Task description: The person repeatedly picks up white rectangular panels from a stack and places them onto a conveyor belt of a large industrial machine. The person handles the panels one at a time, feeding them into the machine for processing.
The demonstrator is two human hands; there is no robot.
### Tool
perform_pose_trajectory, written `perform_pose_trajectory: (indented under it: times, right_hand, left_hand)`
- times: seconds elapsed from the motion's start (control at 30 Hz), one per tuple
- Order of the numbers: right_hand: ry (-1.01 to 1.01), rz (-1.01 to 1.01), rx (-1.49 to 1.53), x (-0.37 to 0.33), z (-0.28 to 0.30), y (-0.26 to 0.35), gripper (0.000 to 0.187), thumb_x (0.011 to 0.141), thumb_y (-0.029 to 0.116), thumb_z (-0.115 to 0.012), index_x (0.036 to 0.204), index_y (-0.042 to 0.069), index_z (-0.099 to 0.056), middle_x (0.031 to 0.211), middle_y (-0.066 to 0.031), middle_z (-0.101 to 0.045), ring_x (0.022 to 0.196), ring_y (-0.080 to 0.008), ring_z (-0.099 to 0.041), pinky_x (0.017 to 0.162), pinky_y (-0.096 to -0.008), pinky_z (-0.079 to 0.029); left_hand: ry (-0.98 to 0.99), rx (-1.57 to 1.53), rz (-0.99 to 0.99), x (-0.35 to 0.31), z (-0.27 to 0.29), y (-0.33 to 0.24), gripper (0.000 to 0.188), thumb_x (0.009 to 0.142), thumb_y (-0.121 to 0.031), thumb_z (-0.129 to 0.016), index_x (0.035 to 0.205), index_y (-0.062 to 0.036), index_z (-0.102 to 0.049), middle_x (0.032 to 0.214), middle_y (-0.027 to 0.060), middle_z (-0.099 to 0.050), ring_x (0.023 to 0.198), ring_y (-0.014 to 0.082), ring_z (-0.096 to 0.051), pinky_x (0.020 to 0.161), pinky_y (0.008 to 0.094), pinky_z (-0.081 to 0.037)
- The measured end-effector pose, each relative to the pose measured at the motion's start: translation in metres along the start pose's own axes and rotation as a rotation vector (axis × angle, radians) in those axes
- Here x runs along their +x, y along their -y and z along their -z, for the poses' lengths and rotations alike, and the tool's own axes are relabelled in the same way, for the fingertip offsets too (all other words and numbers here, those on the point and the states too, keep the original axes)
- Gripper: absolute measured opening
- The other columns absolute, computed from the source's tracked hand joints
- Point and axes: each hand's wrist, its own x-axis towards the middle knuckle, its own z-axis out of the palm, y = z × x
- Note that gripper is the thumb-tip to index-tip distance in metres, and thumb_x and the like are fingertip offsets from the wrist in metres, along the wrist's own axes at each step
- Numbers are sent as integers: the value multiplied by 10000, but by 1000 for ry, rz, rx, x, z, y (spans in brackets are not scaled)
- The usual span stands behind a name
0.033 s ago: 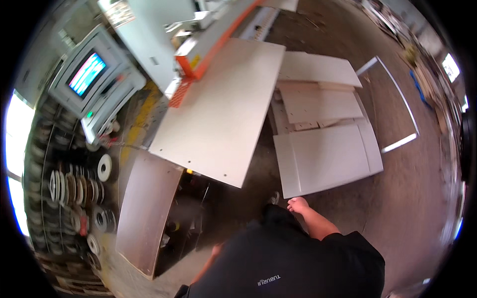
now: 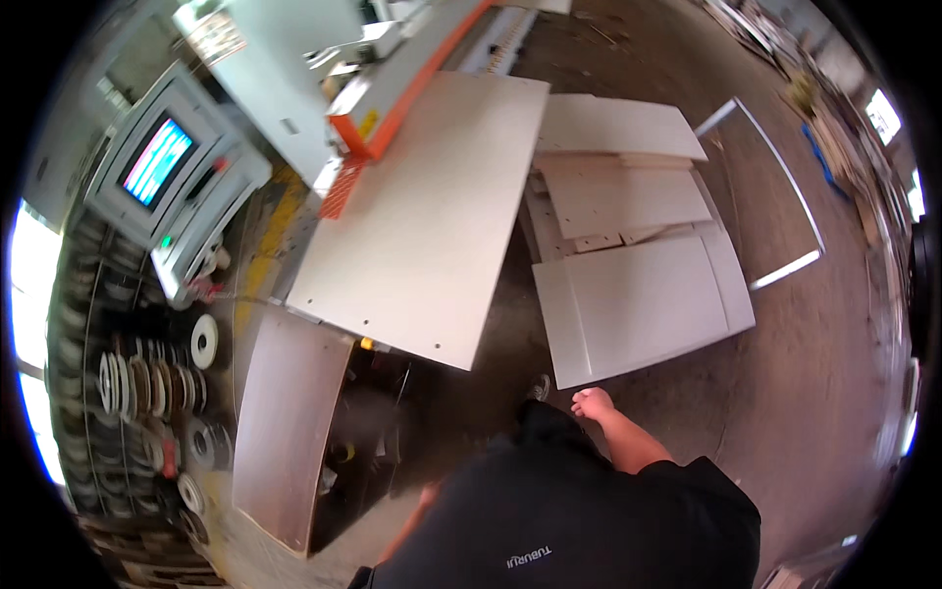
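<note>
My right hand [image 2: 592,402] hangs with curled fingers just below the near edge of a stacked white panel [image 2: 643,304], apart from it, and I see nothing in it. Low beside my body, my left hand [image 2: 429,494] shows only in part, its fingers hidden and blurred. Ahead of me a large white board [image 2: 427,216] lies under the orange and grey beam [image 2: 402,98] of a machine. Several dark holes run along the board's near edge. More pale panels [image 2: 628,201] lie stacked to the right of it.
At the left stands a control console [image 2: 157,162] with a lit screen. Rolls of edge banding [image 2: 152,378] fill a rack below it. A brown panel [image 2: 289,422] stands near my left side. A white frame-like outline [image 2: 785,177] lies on the floor at right.
The machine, board and console sit slightly further left in the picture, as the view has turned a little. My hands keep nearly the same place.
</note>
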Motion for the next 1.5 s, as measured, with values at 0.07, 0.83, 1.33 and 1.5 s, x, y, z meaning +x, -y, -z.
perform_pose_trajectory:
  times: [0.07,0.83,1.33,1.5]
  right_hand:
    - [-95,-56,89,13,25,-32,288,995,287,-616,945,28,-731,778,-73,-744,598,-159,-663,564,-320,-532]
    - [-799,-921,703,260,84,-77,1185,693,711,-833,1443,-112,-428,1370,-257,-610,1288,-405,-589,1126,-454,-442]
    - [-865,-554,1171,263,52,-165,901,937,745,-538,1296,-75,-641,1265,-268,-679,1178,-370,-642,1022,-440,-480]
    - [-669,-602,782,220,49,-139,780,970,668,-533,1155,-74,-682,1180,-269,-704,1103,-410,-670,975,-482,-500]
  left_hand:
    - [27,33,9,17,5,-18,349,1020,-251,-559,1281,-38,-651,1195,158,-705,1051,255,-674,912,426,-532]
    - [328,384,257,98,94,-175,523,925,-400,-708,1338,-88,-636,1322,160,-673,1254,322,-614,1066,419,-457]
    - [399,513,49,130,123,-172,424,920,-310,-665,1284,-93,-655,1233,125,-677,1159,280,-635,994,388,-488]
    - [199,454,-464,143,131,-149,134,990,-184,-551,1006,-148,-679,906,15,-661,774,210,-639,680,375,-513]
